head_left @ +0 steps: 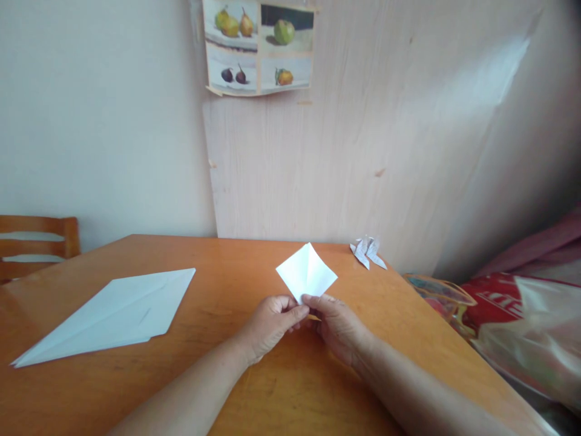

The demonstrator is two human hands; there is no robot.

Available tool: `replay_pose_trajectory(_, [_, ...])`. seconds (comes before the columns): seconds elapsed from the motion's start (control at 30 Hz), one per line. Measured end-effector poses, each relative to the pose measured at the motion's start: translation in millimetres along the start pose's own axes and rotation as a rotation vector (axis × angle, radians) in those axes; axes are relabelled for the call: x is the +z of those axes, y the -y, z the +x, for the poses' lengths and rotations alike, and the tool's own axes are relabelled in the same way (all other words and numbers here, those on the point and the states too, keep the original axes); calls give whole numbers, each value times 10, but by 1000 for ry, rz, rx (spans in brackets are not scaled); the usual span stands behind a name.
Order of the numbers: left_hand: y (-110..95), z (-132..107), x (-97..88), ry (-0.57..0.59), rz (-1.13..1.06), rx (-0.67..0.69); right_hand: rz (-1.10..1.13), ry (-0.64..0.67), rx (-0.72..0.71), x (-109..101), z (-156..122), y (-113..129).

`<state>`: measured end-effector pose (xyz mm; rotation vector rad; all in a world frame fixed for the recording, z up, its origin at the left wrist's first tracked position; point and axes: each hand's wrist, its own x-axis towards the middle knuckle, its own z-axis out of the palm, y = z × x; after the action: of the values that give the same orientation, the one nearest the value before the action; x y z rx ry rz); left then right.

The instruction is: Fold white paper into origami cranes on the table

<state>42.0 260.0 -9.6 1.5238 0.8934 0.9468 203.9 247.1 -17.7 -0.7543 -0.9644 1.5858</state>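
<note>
A small white folded paper square (307, 271) is held up on its corner above the table, with a crease running down its middle. My left hand (278, 318) pinches its bottom corner from the left, thumb in front. From the right, my right hand (334, 316) grips the same lower corner, its thumb pressed on the paper's face. The fingers behind the paper are partly hidden.
Larger white folded paper sheets (113, 315) lie on the wooden table (218, 375) at the left. Small folded paper figures (367, 251) sit at the far right edge. Plastic bags (521, 327) stand beyond the table's right side; a wooden chair (40, 248) is at left.
</note>
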Motion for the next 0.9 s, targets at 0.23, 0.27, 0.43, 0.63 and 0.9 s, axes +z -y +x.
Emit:
replay_pose_trajectory(0.23, [-51, 23, -44, -34, -182, 104, 4, -85, 66, -60, 3, -9])
replay_pose_trajectory(0.27, [-58, 24, -43, -30, -210, 104, -4, -66, 64, -52, -3, -8])
replay_pose_trajectory(0.43, [-51, 34, -51, -115, -222, 77, -66, -38, 37, -30, -16, 2])
replay_pose_trajectory(0.63, [3, 96, -154, -247, -244, 93, -133, -66, 42, -67, -9, 6])
replay_pose_trajectory(0.9, [-7, 158, -275, -380, -329, 132, -122, -41, 46, -74, -11, -2])
